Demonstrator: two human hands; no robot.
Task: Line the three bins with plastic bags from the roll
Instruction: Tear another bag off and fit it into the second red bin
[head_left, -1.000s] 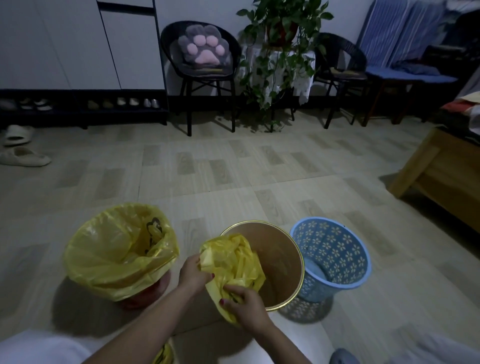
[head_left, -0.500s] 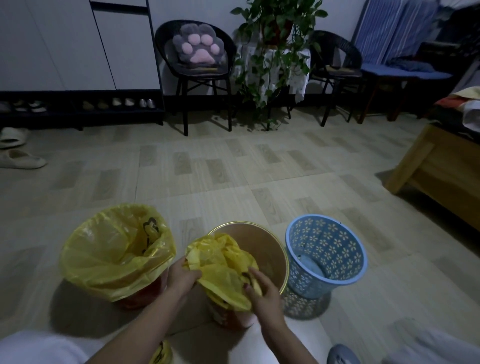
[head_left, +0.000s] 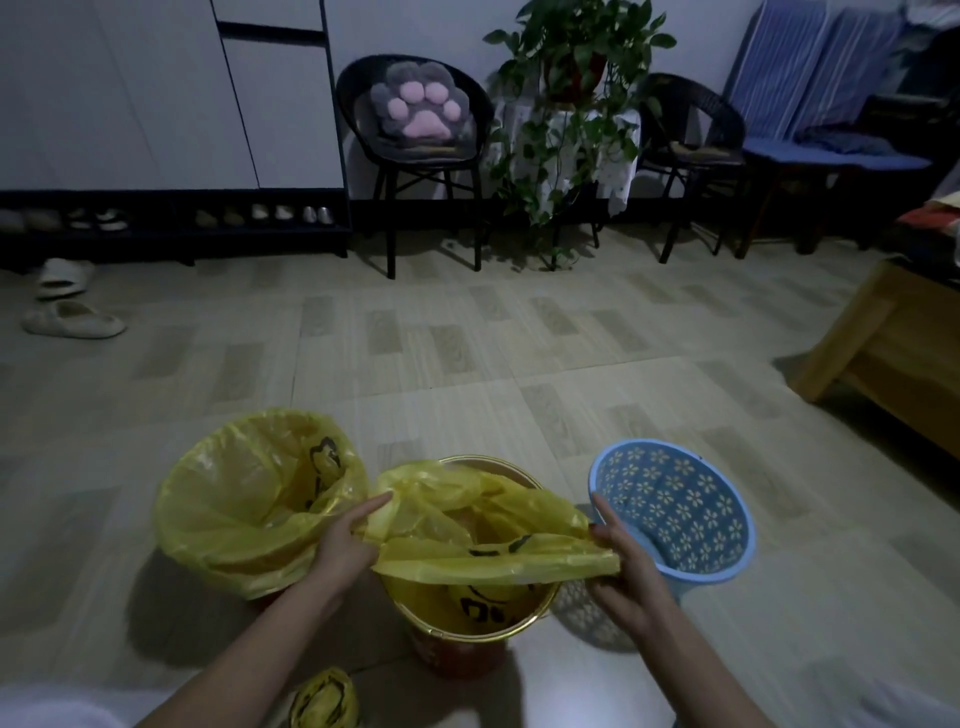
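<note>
Both hands, left (head_left: 345, 545) and right (head_left: 623, 564), pinched the bag (head_left: 483, 525) taut over the middle bin (head_left: 467, 631). Thin, light, slippery film; best gripped at its mouth edge, likely tearing if overstretched.

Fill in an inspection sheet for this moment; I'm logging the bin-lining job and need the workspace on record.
Surface: tiled floor; the bins stand on it.
Job's things: left bin already lined in yellow; middle bin has a yellow bag stretched over its mouth, not yet folded over the rim; blue basket unlined; bag roll on the floor near the person.
Clutter: slippers at far left.
Grippers: left hand and right hand each grip an edge of the bag.
Cables: nothing seen.
Surroundings: chair with paw cushion, potted plant, wooden table.
</note>
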